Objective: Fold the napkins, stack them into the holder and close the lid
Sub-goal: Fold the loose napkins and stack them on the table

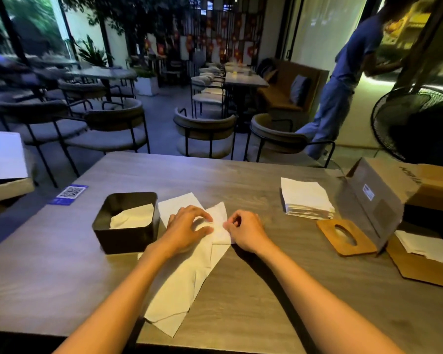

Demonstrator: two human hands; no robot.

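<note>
My left hand (187, 227) presses a napkin (189, 267) flat on the desk (266, 290), fingers spread, while my right hand (243, 229) pinches its edge to fold. The holder (125, 222) sits just left for stacking; lid (345, 236) waits right.

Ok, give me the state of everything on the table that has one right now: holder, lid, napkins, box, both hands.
Holder: open, one folded napkin inside.
Wooden lid: off, flat on the table.
Napkin being folded: partly folded, spread on the table.
Napkin stack: unfolded, beside the lid.
Cardboard box: flaps open.
Left hand: pressing the napkin.
Right hand: pinching a napkin edge.
</note>
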